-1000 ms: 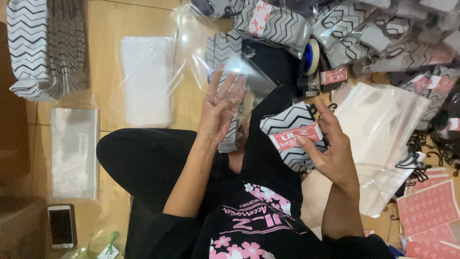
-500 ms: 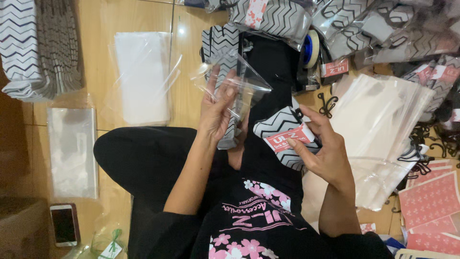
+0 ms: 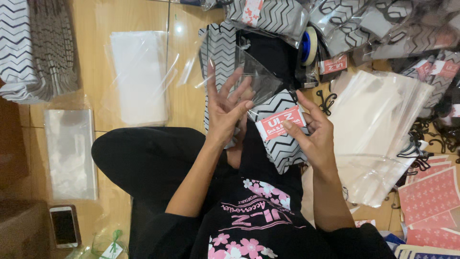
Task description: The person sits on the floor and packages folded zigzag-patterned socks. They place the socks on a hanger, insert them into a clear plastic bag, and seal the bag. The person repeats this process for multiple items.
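Note:
My left hand [image 3: 225, 108] pinches a clear plastic bag [image 3: 256, 79] by its mouth, fingers spread upward. My right hand [image 3: 311, 134] grips a folded pair of grey-and-white zigzag socks [image 3: 282, 144] with a red card label [image 3: 280, 123] wrapped round them. The label end of the socks sits right at the bag's open mouth, between the two hands. Both hands hover over my lap, above my black trousers and black shirt with pink flowers.
A stack of clear bags [image 3: 378, 124] lies to the right, with red label sheets [image 3: 431, 201] and black hooks [image 3: 328, 100] beside it. Packed zigzag socks [image 3: 273, 17] and a tape roll [image 3: 309, 45] lie beyond. A white bag stack [image 3: 139, 76], loose socks [image 3: 36, 48] and a phone [image 3: 63, 225] lie left.
My left hand has shifted its grip on the clear bag and spread the mouth wider. My right hand has brought the labelled socks up closer to the bag's mouth.

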